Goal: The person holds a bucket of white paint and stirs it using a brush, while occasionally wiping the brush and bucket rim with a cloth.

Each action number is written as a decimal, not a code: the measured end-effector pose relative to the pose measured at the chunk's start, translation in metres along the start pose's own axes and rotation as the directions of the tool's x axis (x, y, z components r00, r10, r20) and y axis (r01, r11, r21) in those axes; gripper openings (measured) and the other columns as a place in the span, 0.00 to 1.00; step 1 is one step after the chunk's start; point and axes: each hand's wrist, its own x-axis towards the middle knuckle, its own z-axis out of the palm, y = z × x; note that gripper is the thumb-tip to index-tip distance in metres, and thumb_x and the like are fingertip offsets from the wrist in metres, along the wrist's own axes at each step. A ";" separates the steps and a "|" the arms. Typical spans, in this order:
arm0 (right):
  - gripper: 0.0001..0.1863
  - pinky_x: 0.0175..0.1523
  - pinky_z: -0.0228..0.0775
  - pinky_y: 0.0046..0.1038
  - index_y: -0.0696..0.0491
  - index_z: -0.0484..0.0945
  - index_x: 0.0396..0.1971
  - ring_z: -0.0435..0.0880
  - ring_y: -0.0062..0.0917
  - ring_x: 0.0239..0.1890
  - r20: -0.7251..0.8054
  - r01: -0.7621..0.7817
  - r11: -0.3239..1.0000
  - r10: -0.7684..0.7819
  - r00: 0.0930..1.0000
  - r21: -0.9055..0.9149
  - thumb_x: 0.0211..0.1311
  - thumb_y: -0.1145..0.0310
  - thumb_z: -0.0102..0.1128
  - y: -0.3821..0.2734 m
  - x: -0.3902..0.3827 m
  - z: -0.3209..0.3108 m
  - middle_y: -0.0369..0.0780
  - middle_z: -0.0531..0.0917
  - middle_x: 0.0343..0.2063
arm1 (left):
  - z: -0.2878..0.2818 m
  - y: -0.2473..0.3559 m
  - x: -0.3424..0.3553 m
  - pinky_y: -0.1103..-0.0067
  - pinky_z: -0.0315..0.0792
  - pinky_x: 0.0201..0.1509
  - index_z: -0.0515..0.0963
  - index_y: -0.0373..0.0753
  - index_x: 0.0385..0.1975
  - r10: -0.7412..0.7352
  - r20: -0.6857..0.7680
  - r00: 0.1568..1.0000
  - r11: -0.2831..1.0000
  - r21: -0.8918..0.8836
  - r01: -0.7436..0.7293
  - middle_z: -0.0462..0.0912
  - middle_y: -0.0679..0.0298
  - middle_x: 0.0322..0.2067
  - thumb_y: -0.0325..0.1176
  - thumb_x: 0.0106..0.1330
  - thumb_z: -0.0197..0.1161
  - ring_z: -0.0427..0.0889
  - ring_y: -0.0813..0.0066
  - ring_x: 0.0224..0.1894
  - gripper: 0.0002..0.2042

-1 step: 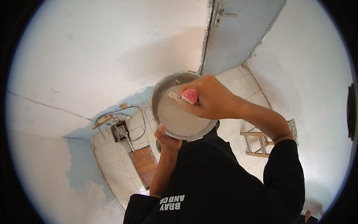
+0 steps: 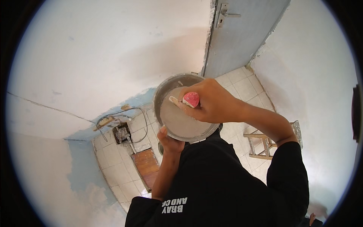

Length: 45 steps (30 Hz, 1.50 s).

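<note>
Shifted slightly left and toward the wearer's body since the earlier frame, the right hand [image 2: 211,101] hangs over a round, grey, open-topped bucket [image 2: 162,92], its fingers closed around a red, pale-smeared, round-ended tool handle [image 2: 191,99]. Seen nearly end-on, the handle's long axis seems to run down toward the smooth, grey-beige wet mix [image 2: 183,125] below; the hand hides the tool's far end, so whether it touches the mix cannot be told. Left of the bucket's near edge, the left hand [image 2: 172,145] sets its thumb at the rim, its other fingers mostly out of sight underneath. Of the two, the right hand lies directly above the mix, while the bucket sits before the black-shirted torso [image 2: 227,181].
</note>
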 end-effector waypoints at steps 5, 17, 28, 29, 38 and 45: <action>0.09 0.28 0.67 0.28 0.56 0.79 0.28 0.75 0.29 0.18 0.112 -0.098 0.995 0.093 0.989 0.032 0.55 0.65 0.61 -0.006 0.001 0.002 0.43 0.78 0.16 | 0.001 -0.004 0.002 0.69 0.68 0.59 0.59 0.36 0.62 -0.011 0.024 1.000 0.998 -0.054 0.012 0.70 0.57 0.56 0.52 0.51 0.58 0.71 0.62 0.57 0.38; 0.10 0.24 0.68 0.17 0.58 0.80 0.28 0.77 0.14 0.18 0.041 -0.332 0.866 0.342 0.939 0.373 0.58 0.66 0.61 0.002 -0.005 -0.006 0.35 0.79 0.17 | 0.027 0.004 -0.002 0.69 0.66 0.60 0.55 0.38 0.64 0.024 0.060 0.998 0.998 0.065 -0.028 0.64 0.56 0.60 0.60 0.50 0.54 0.67 0.61 0.60 0.44; 0.12 0.26 0.68 0.20 0.59 0.80 0.28 0.76 0.16 0.19 -0.043 -0.302 0.948 0.307 0.951 0.106 0.57 0.64 0.62 0.014 -0.011 -0.030 0.36 0.79 0.16 | 0.032 0.003 -0.004 0.67 0.65 0.61 0.54 0.39 0.64 0.038 0.048 0.998 0.997 0.067 -0.042 0.61 0.54 0.61 0.62 0.50 0.51 0.65 0.59 0.61 0.44; 0.12 0.26 0.68 0.20 0.60 0.80 0.27 0.75 0.16 0.19 -0.054 -0.282 0.957 0.286 0.957 0.066 0.56 0.65 0.62 0.013 -0.011 -0.034 0.36 0.79 0.16 | 0.031 0.004 -0.004 0.66 0.64 0.61 0.54 0.39 0.64 0.044 0.055 0.997 0.996 0.078 -0.049 0.61 0.54 0.61 0.62 0.51 0.50 0.65 0.59 0.61 0.44; 0.08 0.28 0.69 0.22 0.58 0.80 0.28 0.76 0.19 0.19 -0.174 -0.178 0.984 0.175 0.969 -0.001 0.55 0.68 0.61 0.006 -0.009 -0.053 0.39 0.80 0.17 | 0.006 0.005 -0.007 0.71 0.65 0.60 0.57 0.34 0.62 0.081 0.081 0.993 0.989 0.114 -0.090 0.65 0.54 0.59 0.61 0.52 0.50 0.66 0.62 0.60 0.43; 0.11 0.37 0.72 0.35 0.52 0.79 0.37 0.80 0.38 0.31 0.108 0.043 0.963 -0.014 0.994 -0.267 0.53 0.66 0.61 -0.003 -0.005 -0.023 0.42 0.81 0.27 | 0.004 0.001 -0.012 0.71 0.70 0.53 0.64 0.35 0.55 0.141 0.009 0.990 0.950 0.282 -0.137 0.72 0.55 0.52 0.59 0.60 0.42 0.72 0.64 0.53 0.34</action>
